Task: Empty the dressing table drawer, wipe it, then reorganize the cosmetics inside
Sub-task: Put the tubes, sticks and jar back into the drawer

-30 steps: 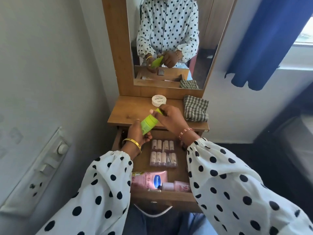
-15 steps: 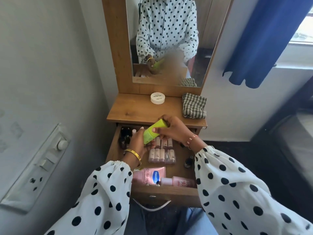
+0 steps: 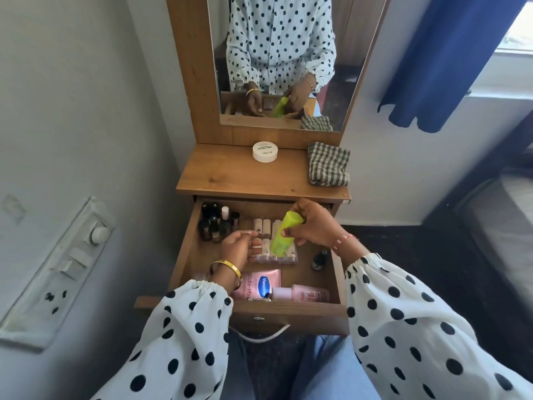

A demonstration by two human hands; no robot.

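Landmark: open wooden drawer (image 3: 190, 255), pulled out below the dressing table top (image 3: 230, 177).
Green tube: smooth lime-green plastic tube (image 3: 284, 236), roughly cylindrical, tilted with its cap end up, held above the middle of the drawer.
Right hand: right hand (image 3: 314, 226) grips the green tube near its upper end, thumb and fingers curled round it.
Left hand: left hand (image 3: 239, 248) hovers over the left-centre of the drawer, fingers loosely curled, holding nothing.
Lipstick tray: clear rectangular tray of pale pink tubes (image 3: 266, 226) on the drawer floor, partly covered by both hands and the green tube.
Dark bottles: cluster of small glossy bottles (image 3: 215, 225) in the back-left corner of the drawer.
Front row: flat pink Vaseline pouch (image 3: 262, 284) and a pink bottle (image 3: 302, 294) lying against the drawer's front wall.
Small dark bottle: (image 3: 318, 259) upright at the drawer's right side.
Table top: round white jar (image 3: 265, 151) and folded checked cloth (image 3: 327, 164) behind the drawer.
Change: half a second ago both hands were on the green tube; the left hand has let go, and the tube now sits lower over the tray.
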